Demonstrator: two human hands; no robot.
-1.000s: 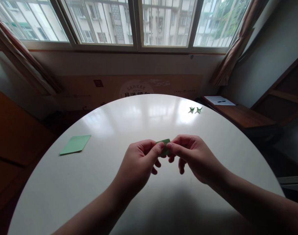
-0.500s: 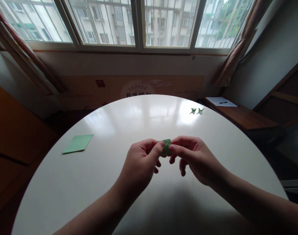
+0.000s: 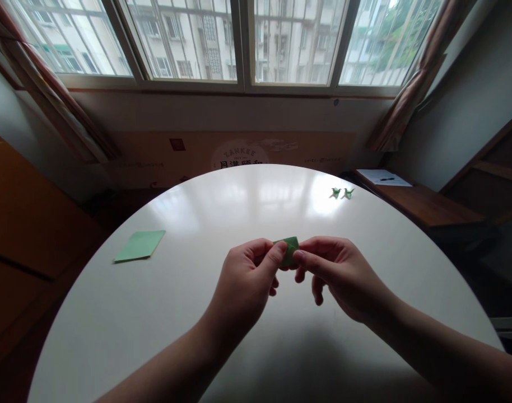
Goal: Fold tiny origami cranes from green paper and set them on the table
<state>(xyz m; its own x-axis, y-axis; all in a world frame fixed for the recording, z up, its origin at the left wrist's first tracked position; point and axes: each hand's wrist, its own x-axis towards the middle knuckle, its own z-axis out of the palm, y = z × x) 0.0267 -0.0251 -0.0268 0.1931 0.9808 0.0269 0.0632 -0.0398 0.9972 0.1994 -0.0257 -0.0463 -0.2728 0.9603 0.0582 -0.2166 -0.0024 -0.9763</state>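
Note:
A small folded piece of green paper (image 3: 289, 248) is held above the round white table (image 3: 163, 313), near its middle. My left hand (image 3: 247, 282) pinches its left side between thumb and forefinger. My right hand (image 3: 340, 274) pinches its right side the same way, with the other fingers curled under. Most of the paper is hidden by the fingertips. A stack of flat green paper sheets (image 3: 140, 245) lies on the table to the left, out of reach of both hands.
Two small folded green paper figures (image 3: 340, 193) stand side by side at the table's far right. A wooden side table with a paper sheet and a pen (image 3: 384, 178) is beyond the right edge. Windows and curtains line the far wall.
Both hands have kept their pinch on the folded green paper, with only slight finger shifts. The view has drifted a little, so everything sits slightly to the right.

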